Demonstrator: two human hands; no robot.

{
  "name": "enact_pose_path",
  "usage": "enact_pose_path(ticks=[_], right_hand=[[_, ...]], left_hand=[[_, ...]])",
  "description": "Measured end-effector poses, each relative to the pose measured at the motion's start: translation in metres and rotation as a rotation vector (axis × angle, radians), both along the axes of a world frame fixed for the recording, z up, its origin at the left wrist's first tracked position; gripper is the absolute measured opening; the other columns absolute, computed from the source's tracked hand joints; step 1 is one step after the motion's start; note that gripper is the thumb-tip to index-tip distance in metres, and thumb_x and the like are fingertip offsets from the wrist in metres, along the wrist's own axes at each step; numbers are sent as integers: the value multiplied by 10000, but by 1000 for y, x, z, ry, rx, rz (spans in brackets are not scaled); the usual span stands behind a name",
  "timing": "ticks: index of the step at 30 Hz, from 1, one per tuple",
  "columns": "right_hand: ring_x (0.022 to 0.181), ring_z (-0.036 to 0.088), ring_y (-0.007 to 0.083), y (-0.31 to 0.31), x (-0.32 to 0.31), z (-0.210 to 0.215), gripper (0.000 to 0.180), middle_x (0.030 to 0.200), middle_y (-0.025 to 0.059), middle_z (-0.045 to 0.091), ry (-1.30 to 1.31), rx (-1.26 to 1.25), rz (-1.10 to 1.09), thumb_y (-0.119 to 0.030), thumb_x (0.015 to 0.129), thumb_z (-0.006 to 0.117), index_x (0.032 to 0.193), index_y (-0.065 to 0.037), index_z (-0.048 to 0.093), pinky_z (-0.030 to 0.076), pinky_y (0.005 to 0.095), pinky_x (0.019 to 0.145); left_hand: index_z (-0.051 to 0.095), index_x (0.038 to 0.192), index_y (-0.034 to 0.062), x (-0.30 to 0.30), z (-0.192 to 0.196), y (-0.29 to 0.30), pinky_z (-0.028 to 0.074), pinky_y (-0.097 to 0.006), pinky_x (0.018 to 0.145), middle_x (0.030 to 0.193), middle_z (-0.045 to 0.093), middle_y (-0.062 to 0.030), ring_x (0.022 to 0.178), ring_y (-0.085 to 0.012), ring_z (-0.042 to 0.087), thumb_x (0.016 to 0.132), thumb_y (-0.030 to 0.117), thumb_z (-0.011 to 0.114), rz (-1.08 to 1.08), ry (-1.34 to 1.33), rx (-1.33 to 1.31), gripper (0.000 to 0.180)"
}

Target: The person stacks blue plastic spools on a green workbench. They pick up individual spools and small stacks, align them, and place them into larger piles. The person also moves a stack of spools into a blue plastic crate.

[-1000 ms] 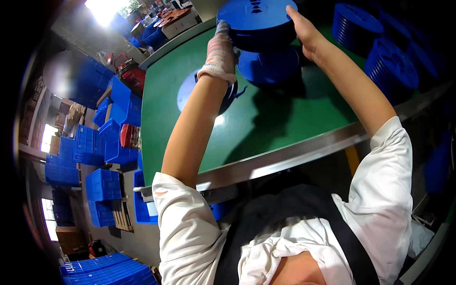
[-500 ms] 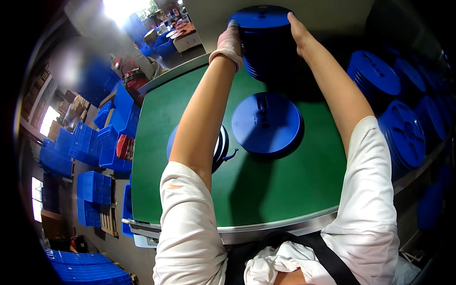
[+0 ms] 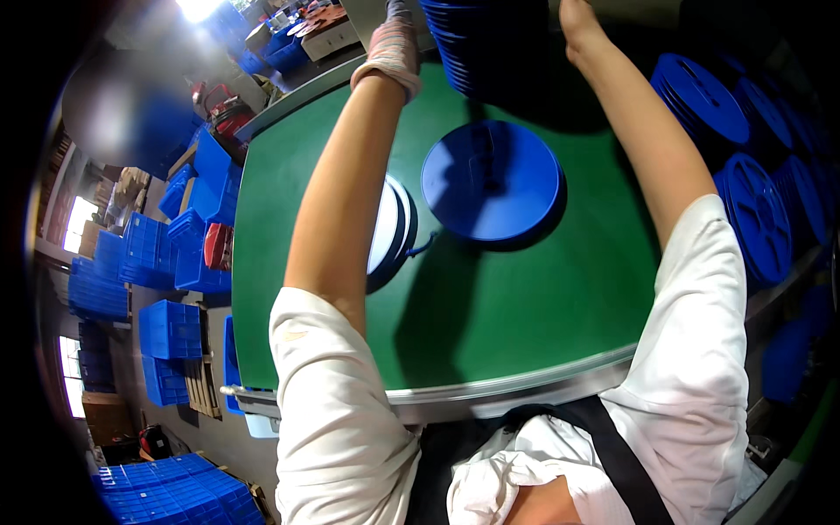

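A tall stack of round blue plastic discs (image 3: 459, 57) stands at the far side of the green table, its top cut off by the upper edge. My left hand (image 3: 394, 44), in a striped glove with grey fingertips, is left of the stack, a gap between them, fingers stretched out. On the stack's right, my bare right hand (image 3: 579, 26) is apart from it and looks open; its fingertips run out of view. Nearer me lies a blue disc (image 3: 516, 188), partly shaded. Left of that, a blue-and-white round piece (image 3: 385, 232) with a short blue strand is partly hidden by my left forearm.
The green tabletop (image 3: 560, 297) has a metal front rail (image 3: 516, 385). More stacked blue discs (image 3: 757, 219) stand close on the right. Blue crates (image 3: 171, 328) and wooden pallets (image 3: 201, 385) fill the floor at left, with a red machine (image 3: 226, 114) beyond.
Both hands have let go of the stack's top disc and moved outward, the left one leftward and the right one rightward. The whole view has shifted, so the table sits higher in it.
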State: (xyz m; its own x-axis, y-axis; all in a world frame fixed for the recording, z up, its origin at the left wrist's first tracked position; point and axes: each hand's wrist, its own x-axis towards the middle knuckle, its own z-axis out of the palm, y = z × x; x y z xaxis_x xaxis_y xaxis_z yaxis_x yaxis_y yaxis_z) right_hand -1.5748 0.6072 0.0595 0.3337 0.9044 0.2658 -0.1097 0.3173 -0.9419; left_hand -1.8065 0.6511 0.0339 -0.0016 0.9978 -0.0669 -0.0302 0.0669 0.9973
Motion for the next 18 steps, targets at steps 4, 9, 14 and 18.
enact_pose_path(ticks=[4,9,14,18], right_hand=[[1172,531,269,-48,41,-16,582,1234,157,559,-445,48,-258,-509,959,465,1272,-20,510,463,391,941],[567,598,96,-141,1,-16,532,614,17,568,-993,-570,370,-565,856,619,912,-37,588,486,255,491],[440,543,143,-193,-12,-58,523,585,93,578,-1110,-706,219,-500,796,702,746,8,583,416,244,384],[469,495,86,-198,-9,-78,303,601,14,559,-722,-701,201,-312,850,709,730,-64,582,348,209,400]], left_hand=[[606,1169,94,-26,25,-65,488,-402,805,1104,656,-127,927,-273,609,931,630,409,-64,207,46,619],[564,1199,32,-125,32,-168,470,-305,644,1053,695,-102,735,-178,549,819,-130,442,-375,1091,1136,430],[595,1212,29,-149,42,-259,342,-211,460,930,710,-64,544,-60,431,883,-88,399,-424,480,219,401],[646,1158,28,-174,31,-294,269,-169,460,860,706,-30,506,-24,317,978,119,415,-336,271,103,307]])
